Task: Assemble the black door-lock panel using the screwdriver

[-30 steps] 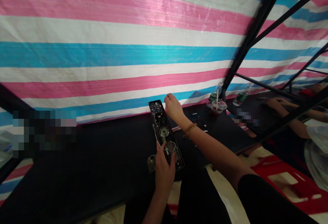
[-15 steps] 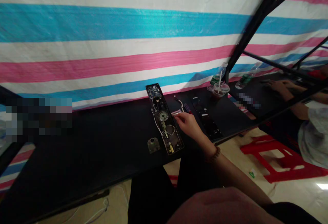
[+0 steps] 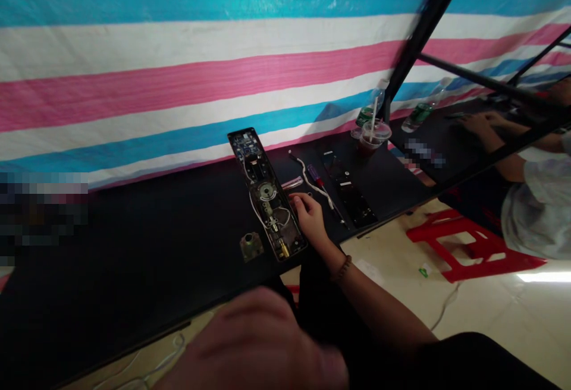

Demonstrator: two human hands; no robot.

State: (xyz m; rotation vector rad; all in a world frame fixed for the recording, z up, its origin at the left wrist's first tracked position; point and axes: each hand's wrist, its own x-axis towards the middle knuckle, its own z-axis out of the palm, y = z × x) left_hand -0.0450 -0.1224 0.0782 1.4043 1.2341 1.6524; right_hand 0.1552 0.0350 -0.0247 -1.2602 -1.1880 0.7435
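A long black electronic device (image 3: 292, 232) lies opened on the table, its circuit board, round speaker-like part, white wires and brass connector exposed. My right hand (image 3: 310, 219), wearing a beaded bracelet, is at the device's right edge, fingers curled against the side wall. Close to the camera, my left hand (image 3: 259, 348) is large and blurred, with its fingers curled in; anything inside it is hidden. A small bracket-like plate (image 3: 251, 247) lies left of the device. To the right are a clear pinkish strip (image 3: 292, 184), a white cable (image 3: 307, 177) and a screwdriver (image 3: 315, 175).
A long black cover panel (image 3: 350, 191) lies farther right, with a lidded drink cup (image 3: 373, 135) and a plastic bottle (image 3: 363, 115) behind it. Black metal frame bars (image 3: 413, 51) rise there. Another person's arms (image 3: 499, 140) rest on the adjoining table, beside a red stool (image 3: 446, 241).
My left hand has risen large into the lower foreground. My right hand has shifted from beside the clear strip to the device's edge. The camera view has tilted down and turned slightly right.
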